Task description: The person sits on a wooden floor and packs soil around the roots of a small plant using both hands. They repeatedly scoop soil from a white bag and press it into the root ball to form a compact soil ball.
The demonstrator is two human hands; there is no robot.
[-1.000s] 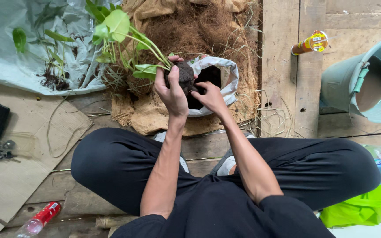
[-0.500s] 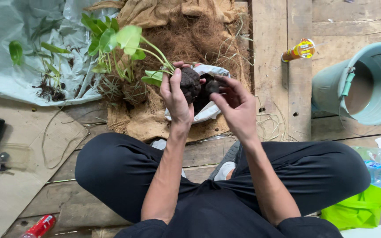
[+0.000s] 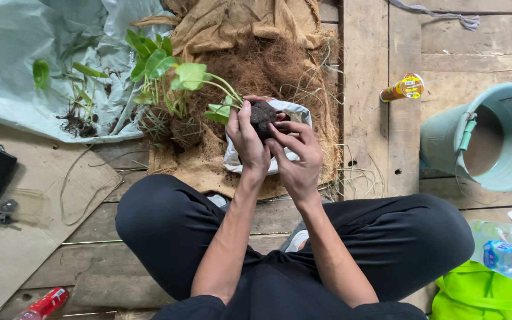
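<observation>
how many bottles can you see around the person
3. An orange bottle lies on the planks beside the teal bucket; a clear plastic bottle at the right edge; a red-capped bottle at bottom left. More may lie outside the frame.

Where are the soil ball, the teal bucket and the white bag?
soil ball (image 3: 262, 112), head view, dark top between the fingers
teal bucket (image 3: 508, 98), head view, upper rim
white bag (image 3: 299, 111), head view, right edge

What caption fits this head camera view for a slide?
Both hands, left hand and right hand, cup a plant's dark soil ball above a white bag.
</observation>
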